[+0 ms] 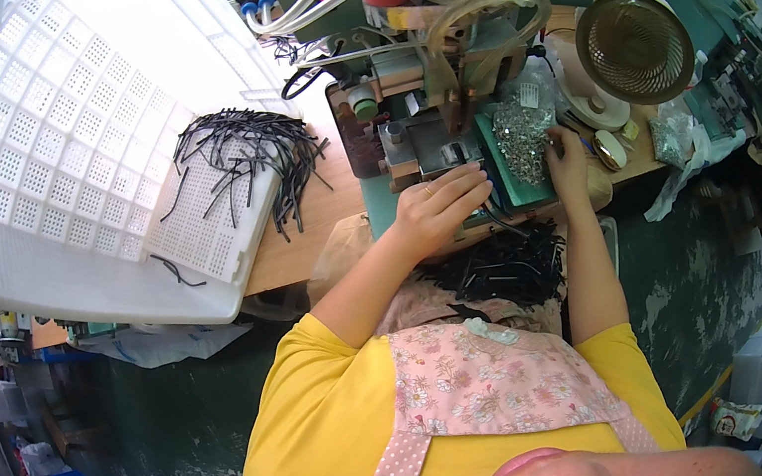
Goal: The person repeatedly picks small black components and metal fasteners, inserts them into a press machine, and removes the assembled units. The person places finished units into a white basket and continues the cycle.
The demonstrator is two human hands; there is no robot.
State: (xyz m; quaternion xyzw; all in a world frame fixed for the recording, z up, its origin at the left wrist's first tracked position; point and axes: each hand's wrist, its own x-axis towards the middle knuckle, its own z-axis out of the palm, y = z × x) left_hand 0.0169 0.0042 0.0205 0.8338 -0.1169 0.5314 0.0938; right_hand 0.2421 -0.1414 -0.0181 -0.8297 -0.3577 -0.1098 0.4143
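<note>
Leaning against the wooden surface (pixel 317 218), a large white perforated plastic crate (pixel 56 161) fills the left of the head view, with a tangle of black cord pieces (pixel 246 155) lying on its lower corner. Right of it stands a green benchtop press machine (pixel 420 80) with clear hoses looping over its top, and farther right a small round fan (pixel 634 44) sits on the same surface. A second heap of short black cords (pixel 507 267) rests in the lap of the person, who wears a yellow shirt and a floral apron. On the machine's green tray lies a pile of small silvery metal parts (pixel 523 135). The left hand (pixel 442 208) rests at the machine's base, fingers curled around black cord ends. The right hand (pixel 567 156) is closed in a pinch beside the metal parts; what it grips is too small to tell.
</note>
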